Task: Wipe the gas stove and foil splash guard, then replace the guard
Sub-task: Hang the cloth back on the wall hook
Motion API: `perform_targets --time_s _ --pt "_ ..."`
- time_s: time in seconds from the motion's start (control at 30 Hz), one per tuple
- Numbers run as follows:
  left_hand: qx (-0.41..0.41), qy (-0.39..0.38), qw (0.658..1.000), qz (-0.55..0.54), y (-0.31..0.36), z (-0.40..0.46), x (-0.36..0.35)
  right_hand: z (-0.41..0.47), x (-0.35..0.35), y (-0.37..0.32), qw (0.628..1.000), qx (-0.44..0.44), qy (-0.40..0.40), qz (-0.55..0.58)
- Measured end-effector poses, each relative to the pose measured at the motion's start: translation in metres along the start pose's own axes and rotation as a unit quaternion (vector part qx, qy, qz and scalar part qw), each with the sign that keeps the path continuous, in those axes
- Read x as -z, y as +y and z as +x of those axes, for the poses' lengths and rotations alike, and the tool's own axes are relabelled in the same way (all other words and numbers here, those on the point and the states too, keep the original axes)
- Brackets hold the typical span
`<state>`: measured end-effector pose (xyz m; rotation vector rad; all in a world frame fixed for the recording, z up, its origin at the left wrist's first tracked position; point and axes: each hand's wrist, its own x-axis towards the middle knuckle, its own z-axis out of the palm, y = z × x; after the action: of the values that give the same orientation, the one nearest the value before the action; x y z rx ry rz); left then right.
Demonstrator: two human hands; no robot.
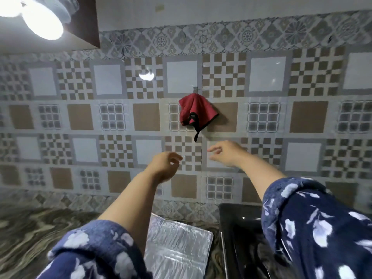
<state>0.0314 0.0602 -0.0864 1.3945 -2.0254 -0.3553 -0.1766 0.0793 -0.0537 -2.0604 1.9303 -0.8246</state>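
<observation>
At frame centre both hands, left and right, reach up empty with loosely curled fingers just below a red cloth apparently hung on a hook, while the foil guard lies bottom centre beside the black stove.

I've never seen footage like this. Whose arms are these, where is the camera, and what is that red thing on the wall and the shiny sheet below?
There is no machine here: a person wears a wide-angle camera on the head, so you see their own arms reaching forward. The left hand and right hand are both raised toward the tiled wall, fingers loosely curled, holding nothing. Just above them a red cloth hangs from a small wall hook. Down on the marbled counter lies the foil splash guard, and beside it, to the right, sits the black gas stove, partly hidden by the right sleeve.
</observation>
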Motion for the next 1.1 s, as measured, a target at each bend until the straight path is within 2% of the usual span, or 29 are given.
perform_targets --time_s 0.13,0.3,0.5,0.63,0.87,0.97,1.1 --pt "0.047 -0.050 0.998 -0.001 -0.007 -0.097 -0.009 -0.075 -0.025 -0.012 0.993 0.005 -0.118 0.006" --pt "0.166 -0.080 0.983 -0.002 -0.048 -0.211 -0.017 -0.150 -0.086 -0.025 0.970 0.014 -0.242 0.001" --pt "0.311 -0.105 0.945 -0.005 -0.116 -0.324 -0.014 -0.211 -0.176 -0.054 0.940 0.051 -0.337 0.013" --pt "0.365 -0.068 0.928 0.011 -0.157 -0.372 -0.005 -0.234 -0.237 -0.077 0.927 0.067 -0.370 0.004" --pt "0.406 0.006 0.909 0.094 -0.245 -0.419 0.006 -0.223 -0.348 -0.131 0.914 0.110 -0.388 -0.039" --pt "0.419 0.029 0.902 0.095 -0.270 -0.428 0.011 -0.214 -0.395 -0.159 0.913 0.149 -0.372 -0.074" --pt "0.424 0.022 0.900 0.099 -0.286 -0.426 0.007 -0.208 -0.433 -0.193 0.903 0.240 -0.339 -0.108"
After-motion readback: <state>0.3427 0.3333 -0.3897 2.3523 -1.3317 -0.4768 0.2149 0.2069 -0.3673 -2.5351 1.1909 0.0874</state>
